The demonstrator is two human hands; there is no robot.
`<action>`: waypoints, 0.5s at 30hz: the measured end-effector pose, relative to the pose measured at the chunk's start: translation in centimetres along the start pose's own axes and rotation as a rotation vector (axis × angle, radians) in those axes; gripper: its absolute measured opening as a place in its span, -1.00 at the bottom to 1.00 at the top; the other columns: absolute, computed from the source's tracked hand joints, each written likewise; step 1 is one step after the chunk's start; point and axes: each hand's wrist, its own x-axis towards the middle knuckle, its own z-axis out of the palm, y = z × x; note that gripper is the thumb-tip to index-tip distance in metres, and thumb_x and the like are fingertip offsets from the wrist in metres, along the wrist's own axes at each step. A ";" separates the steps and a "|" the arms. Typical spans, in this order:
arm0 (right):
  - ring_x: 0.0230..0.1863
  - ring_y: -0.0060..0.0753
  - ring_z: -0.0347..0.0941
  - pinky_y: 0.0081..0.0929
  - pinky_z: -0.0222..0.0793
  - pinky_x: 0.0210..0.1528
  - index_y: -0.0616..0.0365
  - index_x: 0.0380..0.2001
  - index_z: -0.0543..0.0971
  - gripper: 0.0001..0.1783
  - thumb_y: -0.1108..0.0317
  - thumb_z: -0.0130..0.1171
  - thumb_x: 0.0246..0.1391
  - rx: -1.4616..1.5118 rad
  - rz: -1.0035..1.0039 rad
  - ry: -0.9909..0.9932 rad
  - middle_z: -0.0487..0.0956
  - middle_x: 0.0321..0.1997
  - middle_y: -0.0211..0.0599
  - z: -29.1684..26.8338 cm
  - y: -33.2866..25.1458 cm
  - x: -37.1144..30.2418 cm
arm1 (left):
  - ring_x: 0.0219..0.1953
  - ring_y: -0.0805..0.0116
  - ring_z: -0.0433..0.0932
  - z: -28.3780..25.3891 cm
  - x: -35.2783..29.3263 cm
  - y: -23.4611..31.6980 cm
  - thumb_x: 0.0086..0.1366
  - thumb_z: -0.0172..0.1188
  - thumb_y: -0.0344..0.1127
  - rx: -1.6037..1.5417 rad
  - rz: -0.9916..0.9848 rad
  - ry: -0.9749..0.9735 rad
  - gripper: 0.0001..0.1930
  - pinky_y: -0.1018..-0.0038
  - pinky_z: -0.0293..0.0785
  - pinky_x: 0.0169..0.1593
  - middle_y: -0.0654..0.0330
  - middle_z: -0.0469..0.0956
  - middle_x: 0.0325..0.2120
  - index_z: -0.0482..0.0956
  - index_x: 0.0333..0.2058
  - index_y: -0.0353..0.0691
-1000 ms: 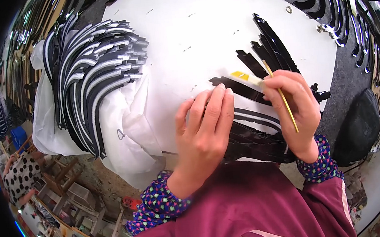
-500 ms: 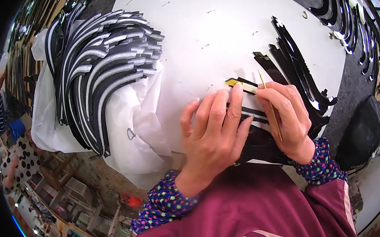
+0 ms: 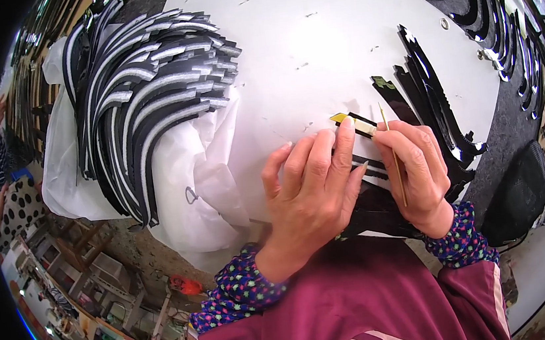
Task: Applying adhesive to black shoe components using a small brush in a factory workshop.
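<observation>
My left hand [image 3: 314, 189] lies palm down with its fingers stretched and apart. Its index fingertip presses on a small dark strip with a yellow pointed end [image 3: 339, 118] and a cream-coloured face [image 3: 366, 127]. Beneath its thumb run black strips with pale lines [image 3: 371, 171]. My right hand [image 3: 421, 174] is closed on a thin tan stick [image 3: 398, 173], held nearly upright in the picture. Its index fingertip is at the cream strip's near end. Curved black strips [image 3: 433, 90] fan out just right of this hand, partly hidden by it.
A large pile of curved black-and-white strips [image 3: 175, 124] rests on white sheeting [image 3: 203, 170] at the left. The white tabletop [image 3: 285, 36] carries small dark scraps. More black curved pieces [image 3: 504, 39] line the right side, near a black rounded object [image 3: 518, 200]. Another person [image 3: 17, 203] is far left.
The whole view has shifted slightly. The stick in my right hand stands a little more upright. My left index fingertip is still on the yellow-ended strip.
</observation>
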 end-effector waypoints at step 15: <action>-0.35 -0.11 0.54 -0.37 0.50 -0.36 0.41 -0.14 0.59 -0.60 0.75 0.36 -0.15 0.000 0.010 -0.016 0.60 -0.23 0.00 -0.1 0.0 0.1 | 0.08 0.40 0.43 0.0 -0.1 0.0 0.30 0.25 -0.12 -0.013 -0.017 -0.024 -0.52 0.29 0.19 0.24 0.29 0.45 0.05 0.60 0.17 -0.10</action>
